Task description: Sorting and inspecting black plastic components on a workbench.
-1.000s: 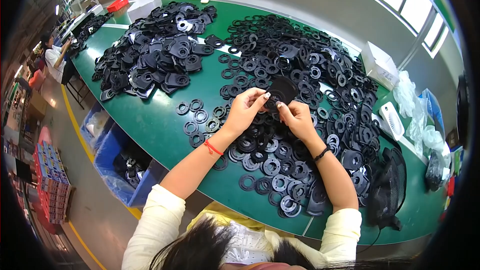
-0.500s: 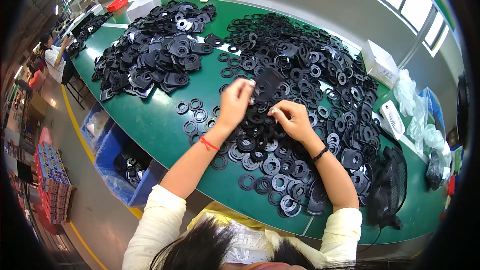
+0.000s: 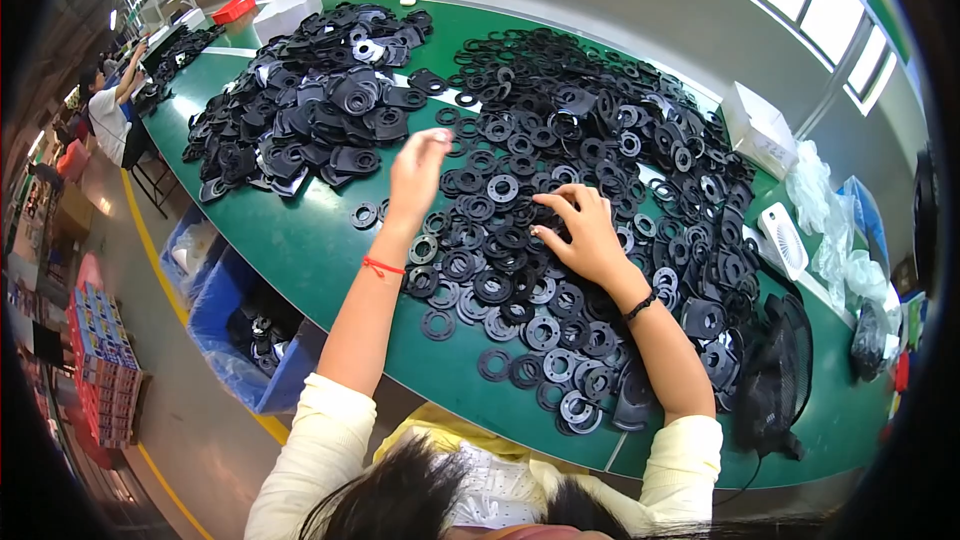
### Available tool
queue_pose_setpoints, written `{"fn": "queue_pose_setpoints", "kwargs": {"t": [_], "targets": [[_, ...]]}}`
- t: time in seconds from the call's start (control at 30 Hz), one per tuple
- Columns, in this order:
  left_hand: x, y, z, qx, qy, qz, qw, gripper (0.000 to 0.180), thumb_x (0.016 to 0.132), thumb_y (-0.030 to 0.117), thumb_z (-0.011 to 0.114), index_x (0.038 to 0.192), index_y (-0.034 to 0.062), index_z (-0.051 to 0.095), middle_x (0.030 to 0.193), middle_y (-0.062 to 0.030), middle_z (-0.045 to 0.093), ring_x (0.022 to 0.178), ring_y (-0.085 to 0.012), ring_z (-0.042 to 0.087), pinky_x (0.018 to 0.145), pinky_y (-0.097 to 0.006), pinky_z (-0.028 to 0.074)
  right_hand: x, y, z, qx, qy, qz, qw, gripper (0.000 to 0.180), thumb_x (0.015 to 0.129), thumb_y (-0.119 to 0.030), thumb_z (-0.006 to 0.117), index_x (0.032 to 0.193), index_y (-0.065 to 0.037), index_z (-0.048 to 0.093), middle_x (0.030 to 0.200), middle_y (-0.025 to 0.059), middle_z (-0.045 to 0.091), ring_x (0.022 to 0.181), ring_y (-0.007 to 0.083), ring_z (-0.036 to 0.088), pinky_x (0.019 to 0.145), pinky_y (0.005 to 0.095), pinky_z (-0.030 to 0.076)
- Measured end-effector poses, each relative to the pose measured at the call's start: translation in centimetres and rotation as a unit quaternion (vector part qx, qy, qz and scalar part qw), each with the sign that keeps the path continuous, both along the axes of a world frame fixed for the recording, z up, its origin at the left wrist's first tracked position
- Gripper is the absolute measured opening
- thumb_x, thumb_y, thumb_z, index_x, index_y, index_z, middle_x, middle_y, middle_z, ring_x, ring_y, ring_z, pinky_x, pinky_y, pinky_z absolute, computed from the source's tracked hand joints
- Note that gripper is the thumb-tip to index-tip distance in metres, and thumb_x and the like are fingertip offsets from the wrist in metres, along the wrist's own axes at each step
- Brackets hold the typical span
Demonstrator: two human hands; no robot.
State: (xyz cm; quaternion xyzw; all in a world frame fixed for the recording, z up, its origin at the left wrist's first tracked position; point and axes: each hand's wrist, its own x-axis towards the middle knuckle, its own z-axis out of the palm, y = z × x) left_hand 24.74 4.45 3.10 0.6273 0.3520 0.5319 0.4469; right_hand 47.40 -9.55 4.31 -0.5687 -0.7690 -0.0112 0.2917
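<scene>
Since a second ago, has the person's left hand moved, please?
Yes. The left hand has lifted off the black rings and swung left, toward the pile of flat black plates.

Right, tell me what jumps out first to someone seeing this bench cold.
First, the great heap of black rings spread over the right half of the green table, with a second pile of flat black plates at its far left. Next, the person's right hand pressed down on the rings, and the left hand raised above them, a red string at its wrist. A blue bin sits under the table's left edge.
</scene>
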Motion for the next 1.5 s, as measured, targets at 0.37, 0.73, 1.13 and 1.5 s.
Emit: {"fn": "queue_pose_setpoints", "kwargs": {"t": [0.37,0.73,1.13,1.5], "targets": [[4.3,-6.2,1.5,0.302,0.28,-0.112,0.904,0.02,0.079,0.016,0.064,0.095,0.0045,0.06,0.096,-0.0098,0.057,0.093,-0.0283,0.053,0.084,-0.037,0.042,4.1,-0.1,2.1,-0.074,-0.034,-0.004,0.997,0.032,0.081,-0.022,0.062,0.112,-0.014,0.059,0.104,0.009,0.054,0.101,0.0278,0.05,0.084,0.0387,0.041],[6.3,-11.6,2.2,0.394,0.293,-0.246,0.836,0.029,0.076,0.024,0.068,0.099,0.0075,0.059,0.1,-0.0068,0.056,0.098,-0.0261,0.051,0.085,-0.037,0.04,10.8,-2.7,5.8,-0.332,-0.086,-0.134,0.93,0.036,0.067,-0.027,0.073,0.096,-0.006,0.063,0.088,0.015,0.064,0.085,0.0305,0.061,0.074,0.0378,0.049],[7.0,-14.3,1.5,0.433,0.283,-0.343,0.784,0.032,0.078,0.028,0.067,0.101,0.0074,0.059,0.106,-0.006,0.055,0.106,-0.025,0.05,0.09,-0.038,0.04,16.0,-4.1,5.8,-0.405,-0.095,-0.185,0.89,0.048,0.049,-0.024,0.085,0.092,-0.012,0.067,0.086,0.0094,0.065,0.082,0.0253,0.063,0.071,0.0342,0.05],[7.2,-13.1,0.8,0.405,0.268,-0.321,0.813,0.022,0.078,0.019,0.065,0.096,0.0081,0.059,0.099,-0.0046,0.056,0.098,-0.0231,0.052,0.086,-0.036,0.041,15.0,-3.4,6.0,-0.391,0.01,-0.085,0.916,0.02,0.06,-0.015,0.077,0.069,-0.005,0.062,0.071,0.0082,0.065,0.067,0.018,0.062,0.059,0.0293,0.048]]}}
